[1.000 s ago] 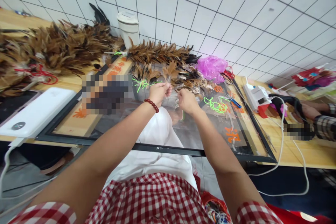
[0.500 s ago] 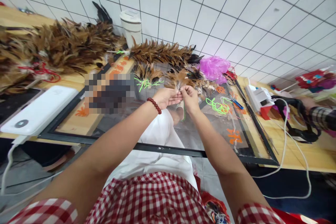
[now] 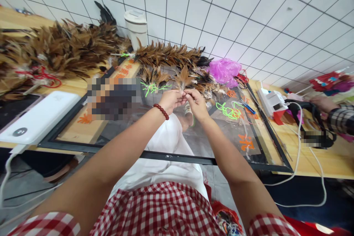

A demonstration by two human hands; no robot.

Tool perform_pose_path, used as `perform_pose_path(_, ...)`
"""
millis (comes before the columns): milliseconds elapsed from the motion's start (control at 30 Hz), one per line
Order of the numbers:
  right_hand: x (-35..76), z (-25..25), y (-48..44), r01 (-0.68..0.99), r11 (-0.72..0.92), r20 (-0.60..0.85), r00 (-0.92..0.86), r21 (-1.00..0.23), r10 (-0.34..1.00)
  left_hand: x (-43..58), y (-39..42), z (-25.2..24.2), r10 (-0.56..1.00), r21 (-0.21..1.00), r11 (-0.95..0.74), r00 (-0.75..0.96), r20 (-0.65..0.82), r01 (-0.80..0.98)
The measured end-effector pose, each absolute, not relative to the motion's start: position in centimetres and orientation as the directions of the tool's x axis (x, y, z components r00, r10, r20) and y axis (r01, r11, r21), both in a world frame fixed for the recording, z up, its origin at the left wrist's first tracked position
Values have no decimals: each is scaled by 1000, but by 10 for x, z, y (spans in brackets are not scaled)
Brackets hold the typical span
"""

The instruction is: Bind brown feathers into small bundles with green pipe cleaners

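My left hand [image 3: 171,100] and right hand [image 3: 197,104] meet at the base of a brown feather tuft [image 3: 184,78], over the framed glass panel [image 3: 177,157].

By the wall stands a white lidded cup [image 3: 136,29], contents hidden; low down, what looks like a red bag [image 3: 222,206] holds tangled coloured scraps. A second ago my hands were apart; now their fingertips touch. My left thumb and fingers are clamped on the tuft's quill ends, and my right ones pinch there too, near the loose green cord [image 3: 228,111].

left grip [image 3: 172,100] and right grip [image 3: 197,104] seemingly pinch a brown feather tuft [image 3: 184,77].
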State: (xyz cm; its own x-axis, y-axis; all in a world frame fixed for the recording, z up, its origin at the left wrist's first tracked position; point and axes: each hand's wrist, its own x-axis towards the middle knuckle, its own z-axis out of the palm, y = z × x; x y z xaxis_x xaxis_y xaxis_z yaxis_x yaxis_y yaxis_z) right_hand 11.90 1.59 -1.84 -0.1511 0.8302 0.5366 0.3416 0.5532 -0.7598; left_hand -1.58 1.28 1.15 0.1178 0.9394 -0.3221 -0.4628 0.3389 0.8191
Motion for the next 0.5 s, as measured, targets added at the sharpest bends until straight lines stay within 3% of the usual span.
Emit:
perform_pose_path(300, 125, -7, 15, 288, 562, 584, -12, -775, 811, -18, 11, 13, 941, 828, 339, 146, -306, -446)
perform_pose_path(500, 135, 4, 12, 646, 608, 640, -231, -462, 733, -19, 13, 13, 948, 841, 311, 82, -308, -442)
